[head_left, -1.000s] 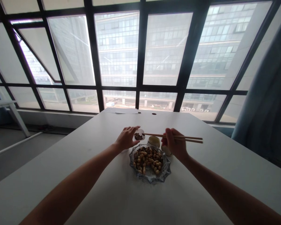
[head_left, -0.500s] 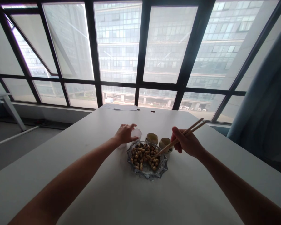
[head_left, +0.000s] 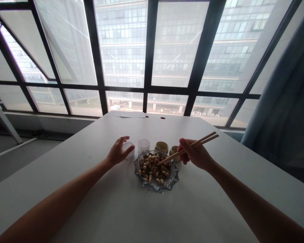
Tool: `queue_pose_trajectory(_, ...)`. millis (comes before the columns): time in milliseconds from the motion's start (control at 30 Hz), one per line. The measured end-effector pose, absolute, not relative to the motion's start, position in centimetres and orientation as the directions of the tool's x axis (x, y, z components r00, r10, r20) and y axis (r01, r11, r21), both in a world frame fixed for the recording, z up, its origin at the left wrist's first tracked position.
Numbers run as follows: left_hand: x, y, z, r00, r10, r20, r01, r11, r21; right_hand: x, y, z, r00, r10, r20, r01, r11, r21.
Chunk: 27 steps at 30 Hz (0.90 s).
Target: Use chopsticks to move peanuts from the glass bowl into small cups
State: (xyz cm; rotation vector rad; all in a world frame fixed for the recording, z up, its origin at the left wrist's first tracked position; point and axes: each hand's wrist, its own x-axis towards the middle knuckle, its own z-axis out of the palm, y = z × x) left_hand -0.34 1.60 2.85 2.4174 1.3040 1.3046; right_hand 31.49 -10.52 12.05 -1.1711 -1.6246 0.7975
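Observation:
My right hand (head_left: 194, 152) is closed around a pair of wooden chopsticks (head_left: 205, 138). Their tips reach into the peanuts (head_left: 149, 165) heaped in a scalloped glass bowl (head_left: 172, 182). Fingers apart, my left hand (head_left: 118, 151) curves about a small translucent cup (head_left: 129, 150) to the left of the bowl; whether it touches the cup I cannot tell. Beside that one stands another translucent cup (head_left: 144, 145), behind the bowl. Two yellowish cups, the left cup (head_left: 161, 147) and the right cup (head_left: 174, 153), stand behind the bowl's right side, the right one partly hidden by my right hand.
Everything stands on a long white table (head_left: 152, 212). Papers (head_left: 128, 114) lie at its far end, near two dark round holes. Large framed windows (head_left: 126, 44) rise beyond it, and a blue curtain (head_left: 276, 98) hangs at the right.
My left hand has moved left, from the translucent cup behind the bowl to the one farther left. The chopstick tips have shifted left within the peanuts. The view has turned slightly.

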Motion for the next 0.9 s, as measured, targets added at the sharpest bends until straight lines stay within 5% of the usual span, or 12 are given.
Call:
queue_pose_trajectory(167,-0.6,1.6,0.6,0.264,0.81,0.523,0.649,-0.55,0.525,31.5,-11.0,12.1,-0.311,0.946,0.095,0.408,0.223,-0.885)
queue_pose_trajectory(400,-0.5,1.0,1.1,0.262,0.862,0.433,0.711,-0.476,0.518,31.3,-10.4,11.5,-0.132,0.932,0.338,0.395,0.363,-0.844)
queue_pose_trajectory(633,-0.5,0.6,1.2,0.267,0.858,0.439,0.713,-0.482,0.51,31.1,-11.4,11.9,-0.371,0.92,0.125,0.414,0.284,-0.865)
queue_pose_trajectory(900,-0.6,0.7,1.1,0.276,0.859,0.431,0.712,-0.484,0.509,30.7,-11.0,11.9,-0.211,0.93,0.3,0.446,0.365,-0.817)
